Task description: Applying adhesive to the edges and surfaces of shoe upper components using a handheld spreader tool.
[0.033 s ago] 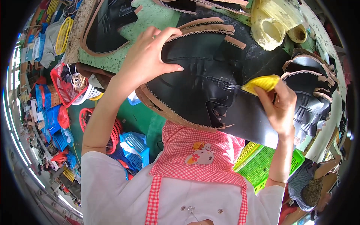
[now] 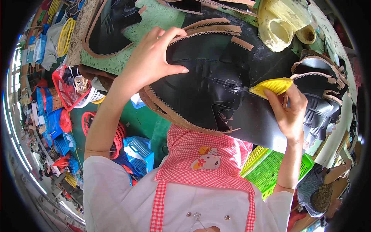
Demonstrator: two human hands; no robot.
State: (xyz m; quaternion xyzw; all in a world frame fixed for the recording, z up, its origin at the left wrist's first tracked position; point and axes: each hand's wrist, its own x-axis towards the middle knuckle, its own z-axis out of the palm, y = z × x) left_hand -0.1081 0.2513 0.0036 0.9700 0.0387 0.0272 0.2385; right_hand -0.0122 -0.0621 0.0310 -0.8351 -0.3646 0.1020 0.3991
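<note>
A stack of curved black shoe-upper pieces with tan, zigzag-cut edges lies in front of me. My left hand is spread over its left part, with fingertips at the far edge and the thumb on the black surface. My right hand pinches a yellow, ribbed, leaf-shaped tool whose exact kind I cannot make out. Its pointed tip is at the right edge of the top piece, near some pale loose threads.
More black uppers lie at the far left and in a pile at right. A yellowed plastic container stands at the back right. Below are a green basket, a blue basket and red baskets.
My right hand and the yellow tool have shifted slightly to the right, and the tool has tilted a little. My left hand and the stack have stayed put.
</note>
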